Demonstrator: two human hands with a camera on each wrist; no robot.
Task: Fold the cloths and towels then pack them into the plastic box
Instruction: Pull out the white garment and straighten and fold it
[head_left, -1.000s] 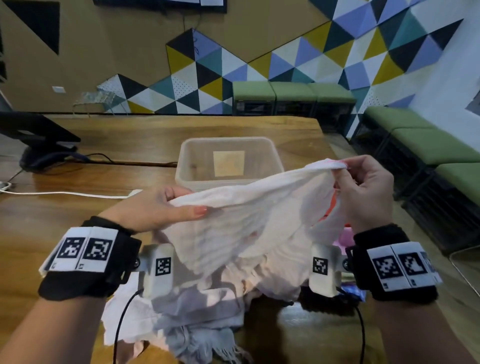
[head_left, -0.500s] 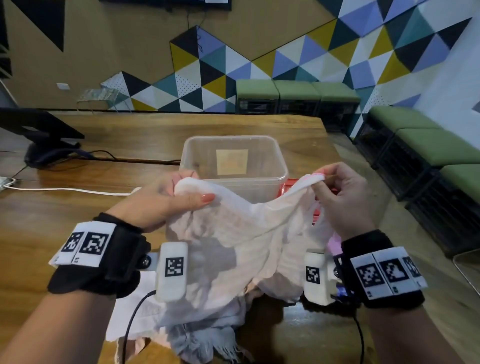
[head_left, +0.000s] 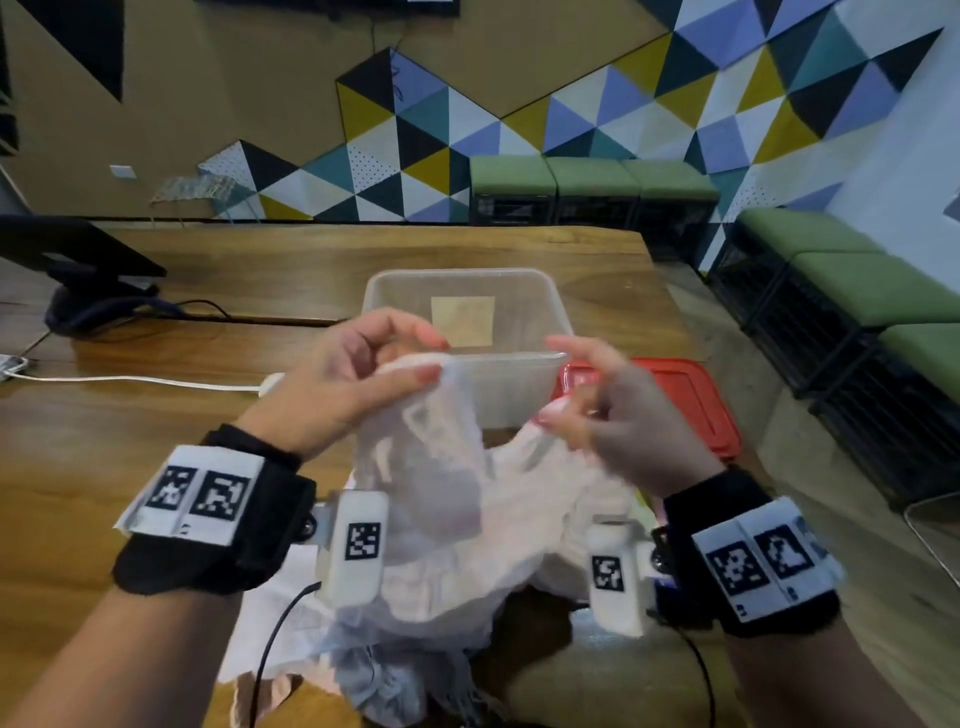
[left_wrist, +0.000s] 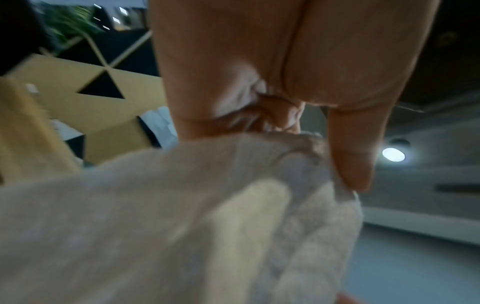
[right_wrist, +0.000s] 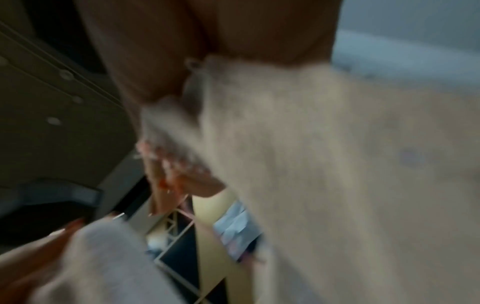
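Observation:
A thin white cloth (head_left: 447, 499) hangs in the air in front of me, over a heap of other cloths (head_left: 374, 670) on the wooden table. My left hand (head_left: 363, 374) pinches its top edge between thumb and fingers, seen close in the left wrist view (left_wrist: 311, 148). My right hand (head_left: 597, 410) grips another part of the same cloth (right_wrist: 324, 164), lower and to the right; it is blurred. Behind the hands stands the clear plastic box (head_left: 530, 291), with nothing in it but a label.
A red lid (head_left: 691, 395) lies right of the box. A white cable (head_left: 130, 379) and a black monitor stand (head_left: 88, 301) are at the left. Green benches (head_left: 857, 280) line the right side beyond the table's edge.
Both hands have come closer together and lower, so the cloth now sags between them. The right hand has dropped from the raised corner to a lower hold.

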